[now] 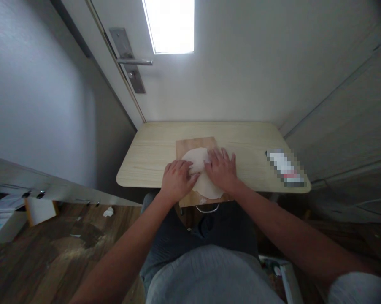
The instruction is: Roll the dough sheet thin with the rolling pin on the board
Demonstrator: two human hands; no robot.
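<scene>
A flat, roundish sheet of pale dough (206, 185) lies on a wooden cutting board (195, 145), overhanging none of the table's far side. My left hand (178, 177) rests on the dough's left edge, its thumb stretched inward and apart from the fingers. On the upper right part of the dough, my right hand (222, 169) lies with spread fingers pointing away from me. Both palms face down, so the fingers' undersides are hidden. Part of the dough between and under the hands is covered.
The board sits at the near edge of a light wood table (152, 147). A blurred-out phone-like object (285, 168) lies at the table's right. Behind stands a door with a metal handle (135, 62). A metal loop (207, 210) hangs below the board's near edge.
</scene>
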